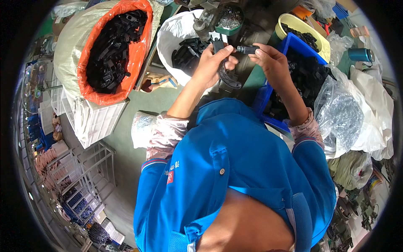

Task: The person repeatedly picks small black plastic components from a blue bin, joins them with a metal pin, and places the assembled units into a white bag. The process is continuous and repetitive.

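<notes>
My left hand point(212, 65) is closed around a black curved plastic part point(226, 79); its upper end sticks out above my thumb and its ribbed lower end hangs below the fingers. Between the fingertips of my right hand point(272, 62) is a short black cylindrical piece point(247, 49) with a ringed, possibly spring-wound, end pointing left at the other part. A small gap seems to lie between the two pieces. Just beyond my left hand stands a metal press-like tool point(200, 26). Next to it, a green tray point(228, 30) holds many small shiny pieces.
A white-lined container point(166, 46) with black parts is at the left of my hands. Farther left is a large sack with an orange liner point(137, 69), full of black parts. On the right are a blue crate point(261, 101), a yellow bin point(282, 21) and plastic bags point(342, 113).
</notes>
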The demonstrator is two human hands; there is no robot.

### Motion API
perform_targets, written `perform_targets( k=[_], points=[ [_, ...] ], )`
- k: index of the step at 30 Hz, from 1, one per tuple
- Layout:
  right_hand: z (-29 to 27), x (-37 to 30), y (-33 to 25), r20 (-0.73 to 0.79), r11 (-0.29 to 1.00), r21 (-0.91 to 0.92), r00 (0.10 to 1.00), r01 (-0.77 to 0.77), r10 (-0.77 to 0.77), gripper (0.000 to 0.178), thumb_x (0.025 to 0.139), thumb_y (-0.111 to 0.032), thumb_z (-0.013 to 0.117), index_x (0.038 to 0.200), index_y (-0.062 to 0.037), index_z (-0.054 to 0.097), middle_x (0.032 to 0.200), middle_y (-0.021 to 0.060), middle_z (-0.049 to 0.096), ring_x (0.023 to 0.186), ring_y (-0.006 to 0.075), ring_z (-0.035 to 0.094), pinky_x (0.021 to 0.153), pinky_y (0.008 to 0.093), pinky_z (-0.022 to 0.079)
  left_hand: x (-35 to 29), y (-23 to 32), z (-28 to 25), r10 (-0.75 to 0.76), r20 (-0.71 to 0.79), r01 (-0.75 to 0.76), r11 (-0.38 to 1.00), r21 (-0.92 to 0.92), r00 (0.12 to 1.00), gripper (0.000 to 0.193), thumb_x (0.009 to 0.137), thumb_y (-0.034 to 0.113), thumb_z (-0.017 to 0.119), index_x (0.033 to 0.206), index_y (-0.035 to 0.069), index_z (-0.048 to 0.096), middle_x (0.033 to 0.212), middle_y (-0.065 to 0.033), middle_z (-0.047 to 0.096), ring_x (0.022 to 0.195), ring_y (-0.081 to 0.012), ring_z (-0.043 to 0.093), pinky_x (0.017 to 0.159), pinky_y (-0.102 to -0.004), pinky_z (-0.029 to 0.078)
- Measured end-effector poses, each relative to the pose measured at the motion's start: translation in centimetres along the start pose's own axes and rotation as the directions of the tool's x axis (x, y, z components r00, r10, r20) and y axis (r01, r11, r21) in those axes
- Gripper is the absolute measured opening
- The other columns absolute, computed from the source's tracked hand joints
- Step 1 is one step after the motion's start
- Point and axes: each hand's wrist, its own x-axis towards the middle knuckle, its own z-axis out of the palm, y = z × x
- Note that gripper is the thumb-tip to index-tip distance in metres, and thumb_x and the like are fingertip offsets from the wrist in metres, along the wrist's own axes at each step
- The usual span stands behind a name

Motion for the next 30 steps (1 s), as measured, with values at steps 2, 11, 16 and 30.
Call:
perform_targets(
  k=[2, 11, 16, 30],
  points=[
    [-0.4, 0.0, -0.9, -0.027, 0.998, 0.031, 0.998, -0.053, 0.053, 0.038, 0.088, -0.017, 0.063, 0.119, 0.0019, 0.057, 0.107, 0.0111, 0.063, 0.095, 0.0215, 0.062, 0.083, 0.0293, 0.051, -0.4, 0.4, -0.5, -0.066, 0.050, 0.074, 0.983, -0.168, 0.997, 0.024, 0.087, 0.009, 0.059, 0.106, 0.002, 0.047, 0.099, -0.0131, 0.058, 0.075, -0.0227, 0.063, 0.059, -0.0321, 0.055],
    [-1.2, 0.9, -4.8, 0.088, 0.976, -0.199, 0.994, 0.086, -0.070, 0.027, 0.089, -0.016, 0.061, 0.109, 0.0018, 0.059, 0.099, 0.0077, 0.063, 0.085, 0.0130, 0.060, 0.078, 0.0256, 0.048, -2.0, -0.3, 1.2, -0.113, 0.233, 0.085, 0.988, 0.126, 0.966, 0.040, 0.088, 0.006, 0.058, 0.127, 0.001, 0.047, 0.124, -0.0144, 0.055, 0.100, -0.0296, 0.063, 0.078, -0.0385, 0.057],
    [-0.9, 1.5, -4.7, 0.145, 0.932, -0.347, 0.988, 0.107, -0.060, 0.029, 0.086, -0.018, 0.065, 0.107, 0.0018, 0.060, 0.088, 0.0071, 0.064, 0.080, 0.0126, 0.059, 0.074, 0.0255, 0.047, -2.2, -0.1, 1.2, -0.143, 0.255, 0.081, 0.968, 0.239, 0.956, 0.039, 0.088, 0.011, 0.060, 0.125, 0.005, 0.049, 0.123, -0.0122, 0.057, 0.094, -0.0257, 0.065, 0.067, -0.0316, 0.056],
    [0.0, 0.0, -3.3, 0.235, 0.925, -0.369, 0.972, 0.087, 0.003, 0.017, 0.086, -0.010, 0.063, 0.098, 0.0027, 0.061, 0.091, 0.0049, 0.063, 0.085, 0.0109, 0.058, 0.078, 0.0250, 0.045, -1.5, -0.5, 3.3, -0.038, 0.209, -0.044, 0.926, 0.374, 0.977, 0.031, 0.089, 0.010, 0.061, 0.109, 0.002, 0.040, 0.100, -0.0124, 0.062, 0.083, -0.0216, 0.067, 0.058, -0.0252, 0.054]
  ],
)
